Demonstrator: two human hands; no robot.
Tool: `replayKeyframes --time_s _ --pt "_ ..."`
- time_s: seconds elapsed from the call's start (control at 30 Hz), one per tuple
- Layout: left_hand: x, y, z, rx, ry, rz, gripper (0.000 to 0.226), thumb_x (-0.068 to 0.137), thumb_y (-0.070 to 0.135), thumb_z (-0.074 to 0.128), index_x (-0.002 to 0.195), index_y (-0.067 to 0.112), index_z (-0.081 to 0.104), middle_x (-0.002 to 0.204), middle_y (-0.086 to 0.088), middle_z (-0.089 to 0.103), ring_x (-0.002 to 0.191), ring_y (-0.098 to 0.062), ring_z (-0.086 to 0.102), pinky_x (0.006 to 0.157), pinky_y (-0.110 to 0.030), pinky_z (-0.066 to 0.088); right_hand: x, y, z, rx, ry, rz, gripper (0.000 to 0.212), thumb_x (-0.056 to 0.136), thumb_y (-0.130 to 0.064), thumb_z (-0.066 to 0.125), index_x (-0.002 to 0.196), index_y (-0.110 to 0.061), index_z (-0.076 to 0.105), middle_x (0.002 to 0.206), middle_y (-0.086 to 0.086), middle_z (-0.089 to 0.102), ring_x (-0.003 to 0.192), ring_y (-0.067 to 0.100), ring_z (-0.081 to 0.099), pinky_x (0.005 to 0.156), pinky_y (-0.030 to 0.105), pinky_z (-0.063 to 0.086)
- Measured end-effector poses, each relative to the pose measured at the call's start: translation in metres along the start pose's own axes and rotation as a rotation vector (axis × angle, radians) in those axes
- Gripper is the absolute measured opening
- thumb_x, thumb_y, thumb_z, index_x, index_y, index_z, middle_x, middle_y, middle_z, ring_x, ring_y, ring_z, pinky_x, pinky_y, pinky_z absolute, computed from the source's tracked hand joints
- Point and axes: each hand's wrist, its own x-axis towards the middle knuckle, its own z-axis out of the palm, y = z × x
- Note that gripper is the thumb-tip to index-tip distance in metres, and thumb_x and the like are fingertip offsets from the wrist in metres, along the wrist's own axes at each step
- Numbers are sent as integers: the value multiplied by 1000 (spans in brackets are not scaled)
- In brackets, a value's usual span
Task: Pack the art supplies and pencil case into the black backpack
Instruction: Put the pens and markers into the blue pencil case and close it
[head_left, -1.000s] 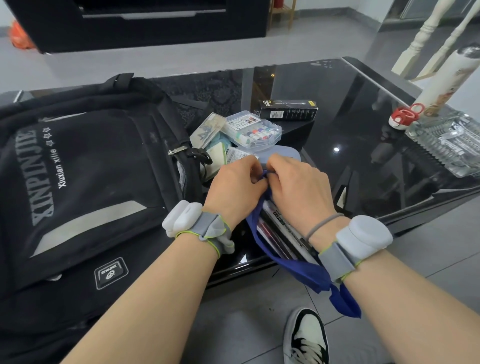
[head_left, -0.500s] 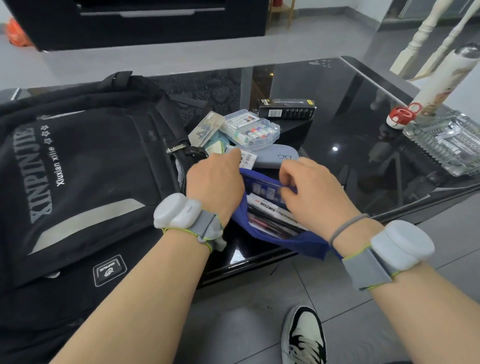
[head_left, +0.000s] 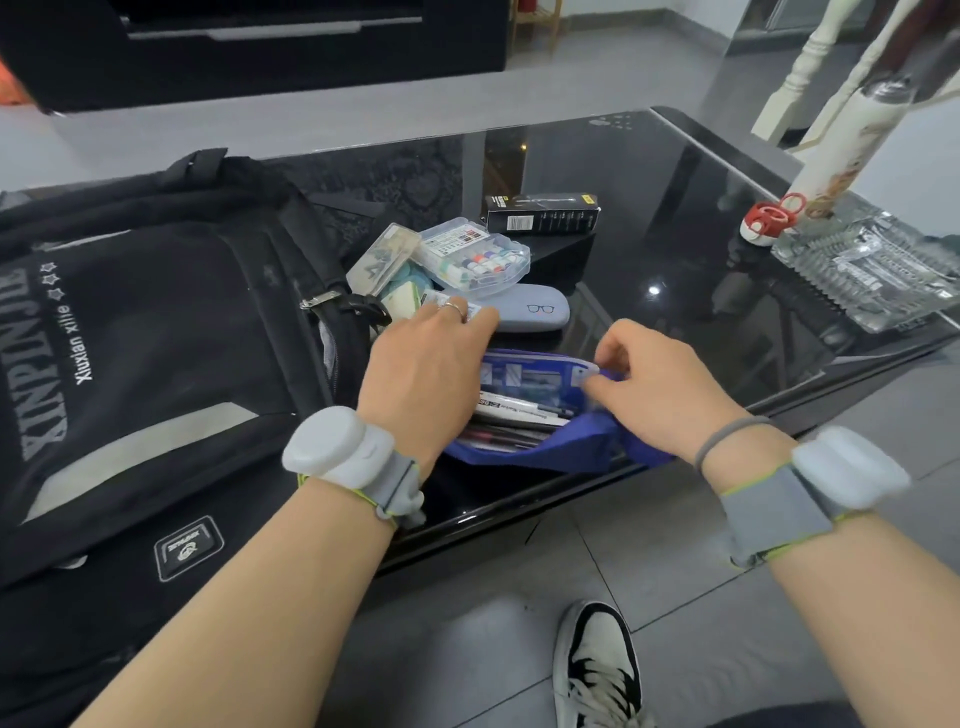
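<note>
Moved since half a second ago: left hand further forward, fingers flat and spread over the small supplies beside the glasses case; right hand now pinching the upper lip of the blue pencil case. Lying open near the table front edge, just right of the black backpack; long axis left to right, mouth facing up. Best zipped shut before lifting, lest the pens spill.
</note>
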Motion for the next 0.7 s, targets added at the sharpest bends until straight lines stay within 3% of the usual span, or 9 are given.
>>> replayKeyframes --time_s 0.13,0.23,0.3,0.4,0.53,0.7 --pt "3 4 0 -66 25 31 23 88 23 58 86 23 36 88 -6 58 86 -32 58 60 -34 28 -1 1 7 162 -37 43 17 89 -44 62 92 -27 61 82 -14 61 77 1 54 60 15 35" --pt "4 14 2 -88 25 83 12 95 31 57 95 20 53 91 -6 59 87 -32 58 61 -34 27 -3 -5 12 186 -20 20 19 92 -45 60 91 -26 61 78 -14 56 74 1 51 60 16 34" --pt "6 18 3 -80 17 111 13 100 32 52 104 21 56 96 -5 59 89 -30 57 61 -34 27 -3 -6 12 232 -24 40 26 91 -50 59 91 -25 62 77 -13 57 74 2 52 59 19 35" --pt "9 20 1 -131 35 88 14 103 31 47 100 20 54 91 -2 56 85 -28 56 58 -33 27 -2 -8 15 269 -23 78 33 91 -55 56 89 -23 63 77 -10 59 73 5 53 58 24 35" --pt "12 23 4 -136 2 96 9 105 25 46 99 19 50 91 0 51 86 -26 55 56 -33 28 2 -11 17 358 -32 146 27 89 -49 60 89 -22 64 87 -6 64 82 14 58 65 28 41" --pt "13 23 5 -110 42 141 9 102 23 53 95 17 53 89 -1 57 83 -26 59 50 -32 26 2 -12 20 414 5 187 15 83 -35 69 86 -21 64 79 -6 62 76 17 58 63 29 41"
